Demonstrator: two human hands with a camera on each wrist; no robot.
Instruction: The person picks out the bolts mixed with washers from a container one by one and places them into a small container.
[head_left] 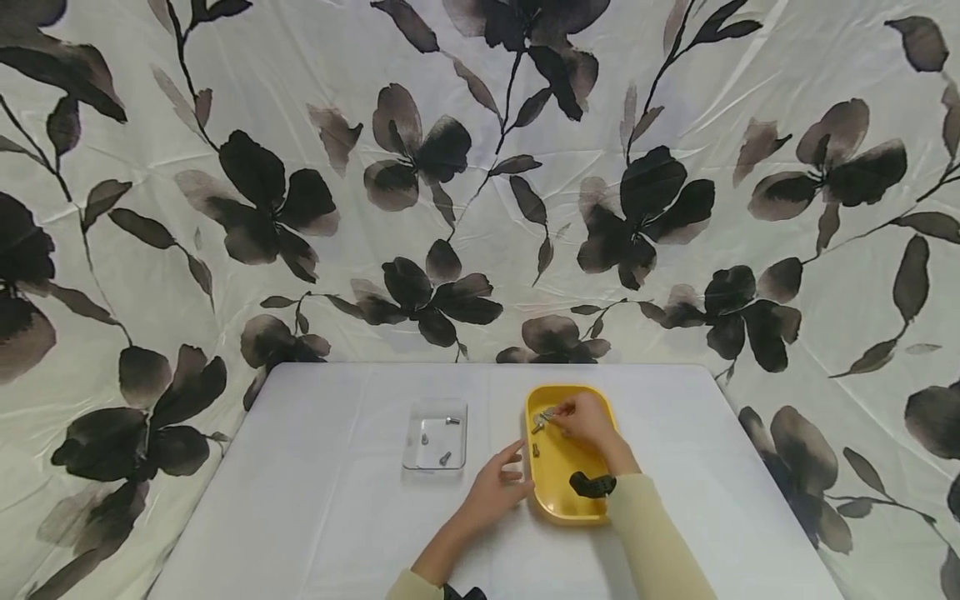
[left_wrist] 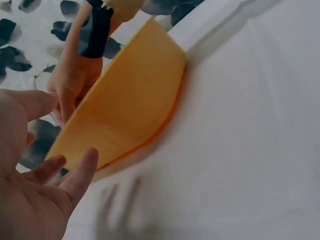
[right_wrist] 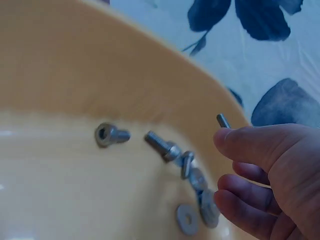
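Note:
My right hand [head_left: 585,421] is over the far part of a yellow tray [head_left: 555,487], pinching a screw [right_wrist: 223,121] whose threaded end sticks out past the thumb in the right wrist view. Below it on the tray floor lie a socket-head screw [right_wrist: 105,135], another screw [right_wrist: 159,144] and several flat washers [right_wrist: 186,220], bunched along the wall. My left hand [head_left: 495,487] is at the tray's left side with its fingers loosely spread. In the left wrist view those fingertips are right at the tray's outer wall [left_wrist: 132,95].
Left of the tray stands a clear square container [head_left: 435,467] with a few small screws [head_left: 446,458] lying apart inside. Both sit on a white-covered table [head_left: 322,500]. A floral cloth [head_left: 480,275] hangs behind the table's far edge.

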